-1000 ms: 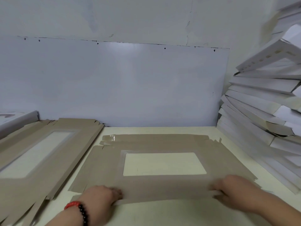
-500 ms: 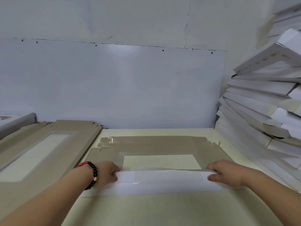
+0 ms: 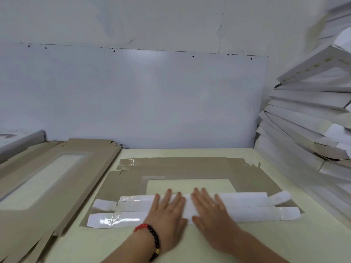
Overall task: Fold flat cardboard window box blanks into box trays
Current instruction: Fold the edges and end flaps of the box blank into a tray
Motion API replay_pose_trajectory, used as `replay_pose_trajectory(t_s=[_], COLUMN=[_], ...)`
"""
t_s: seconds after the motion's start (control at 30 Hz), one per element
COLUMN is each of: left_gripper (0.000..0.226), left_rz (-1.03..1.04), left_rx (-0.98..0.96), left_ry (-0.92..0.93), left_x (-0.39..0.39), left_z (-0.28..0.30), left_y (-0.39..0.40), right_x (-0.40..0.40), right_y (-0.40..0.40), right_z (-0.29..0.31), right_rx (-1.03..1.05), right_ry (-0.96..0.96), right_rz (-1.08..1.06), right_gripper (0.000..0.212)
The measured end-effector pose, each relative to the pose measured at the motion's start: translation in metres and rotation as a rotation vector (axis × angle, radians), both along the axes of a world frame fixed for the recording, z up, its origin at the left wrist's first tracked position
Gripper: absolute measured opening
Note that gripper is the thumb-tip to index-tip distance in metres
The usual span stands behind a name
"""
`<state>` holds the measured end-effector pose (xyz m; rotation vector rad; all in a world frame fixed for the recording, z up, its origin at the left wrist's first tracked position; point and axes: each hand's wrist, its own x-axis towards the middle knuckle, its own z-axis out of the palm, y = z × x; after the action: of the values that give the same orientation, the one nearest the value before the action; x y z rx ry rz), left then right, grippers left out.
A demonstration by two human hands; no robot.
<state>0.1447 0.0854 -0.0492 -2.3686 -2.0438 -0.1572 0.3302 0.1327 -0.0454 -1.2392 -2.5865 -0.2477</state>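
A brown cardboard window box blank (image 3: 190,168) lies flat on the pale table (image 3: 284,243) in front of me, its clear window in the middle. Its near long flap (image 3: 247,207) is folded over onto the blank, white glossy side up. My left hand (image 3: 167,211), with a red and black bead bracelet at the wrist, presses flat on the flap's middle with fingers straight. My right hand (image 3: 210,211) presses beside it, also flat with spread fingers.
A stack of flat brown window blanks (image 3: 47,179) lies at the left, reaching the table's near left corner. A tall leaning pile of folded white box trays (image 3: 307,118) fills the right side. A white wall panel stands behind the table.
The near flap, lifted by both hands at its ends, has been folded over onto the blank. Both hands moved from the flap's ends to its middle and now press it flat.
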Motion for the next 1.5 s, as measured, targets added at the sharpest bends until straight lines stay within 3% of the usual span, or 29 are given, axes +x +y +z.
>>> replay_pose_trajectory(t_s=[0.2, 0.43, 0.57, 0.8, 0.97, 1.2, 1.43, 1.5], left_gripper=[0.061, 0.085, 0.064, 0.070, 0.075, 0.081, 0.116, 0.114], left_rz=[0.002, 0.165, 0.247, 0.427, 0.391, 0.261, 0.206, 0.191], left_rx=[-0.008, -0.052, -0.133, -0.287, -0.259, -0.211, -0.084, -0.062], left_ry=[0.060, 0.115, 0.091, 0.079, 0.080, -0.016, 0.113, 0.151], left_x=[-0.010, -0.097, -0.123, -0.126, -0.080, -0.003, -0.013, -0.013], left_z=[-0.013, -0.006, -0.007, -0.001, 0.005, -0.005, 0.014, 0.027], left_y=[-0.008, -0.031, -0.037, -0.023, -0.001, 0.021, 0.025, 0.026], right_x=[0.016, 0.129, 0.162, 0.146, 0.087, -0.005, 0.006, 0.009], right_y=[0.001, 0.050, 0.056, 0.065, 0.065, 0.039, 0.051, 0.056], right_z=[0.000, 0.000, 0.002, 0.009, 0.013, 0.000, 0.019, 0.028], right_rx=[-0.137, -0.273, -0.297, -0.319, -0.341, -0.414, -0.260, -0.278], right_ry=[0.006, -0.147, -0.233, -0.308, -0.322, -0.179, -0.238, -0.231], right_rz=[0.052, -0.309, -0.435, -0.620, -0.465, -0.128, -0.128, -0.150], right_gripper=[0.045, 0.056, 0.059, 0.059, 0.062, 0.062, 0.090, 0.093])
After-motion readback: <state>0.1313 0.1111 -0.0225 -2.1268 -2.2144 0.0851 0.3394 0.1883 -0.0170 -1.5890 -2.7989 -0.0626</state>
